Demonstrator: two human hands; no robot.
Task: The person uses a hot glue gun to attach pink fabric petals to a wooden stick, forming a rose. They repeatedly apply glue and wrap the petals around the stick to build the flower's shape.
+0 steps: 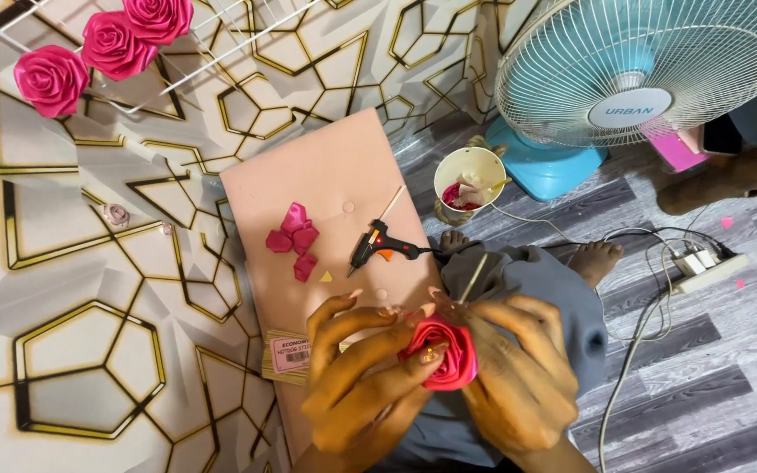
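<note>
Both my hands wrap around a pink satin ribbon rose low in the middle of the view. My left hand cups it from the left, fingers pressing the petals. On the other side my right hand grips the rose, which sits on a thin wooden stick pointing up. A black hot glue gun with a lit red light lies on the pink board just above my hands. Loose pink ribbon petals lie on the board to the left.
Three finished pink roses hang on a white wire grid at top left. A white cup with scraps, a blue and white fan, a power strip with cables and a bundle of sticks surround the board. Bare feet rest on grey plank flooring.
</note>
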